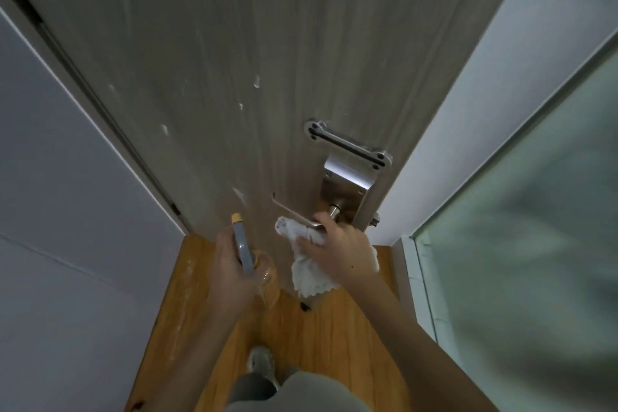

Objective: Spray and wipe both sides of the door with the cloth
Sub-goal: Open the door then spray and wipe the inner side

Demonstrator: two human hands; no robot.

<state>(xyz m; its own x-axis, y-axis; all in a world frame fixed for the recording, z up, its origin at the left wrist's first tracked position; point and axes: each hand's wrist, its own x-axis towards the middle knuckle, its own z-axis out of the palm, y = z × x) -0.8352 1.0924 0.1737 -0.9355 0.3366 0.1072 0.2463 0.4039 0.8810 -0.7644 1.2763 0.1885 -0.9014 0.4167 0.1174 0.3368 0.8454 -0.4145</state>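
A grey wood-grain door (234, 60) fills the upper middle of the head view, with pale streaks and spots on its face. Its metal lever handle (292, 213) sticks out low on the right side, below a metal lock plate (347, 160). My right hand (337, 249) grips the lever with a white cloth (311, 274) bunched in the same fingers; the cloth hangs below the hand. My left hand (230, 274) holds a clear spray bottle (245, 249) with a grey head and yellow nozzle, pointed at the door just left of the handle.
A white wall (60, 194) stands close on the left, beside the door frame (110, 117). A white wall and a frosted glass panel (535, 227) close the right side. An orange wood floor (334, 338) lies below, with my shoe (261, 365) on it.
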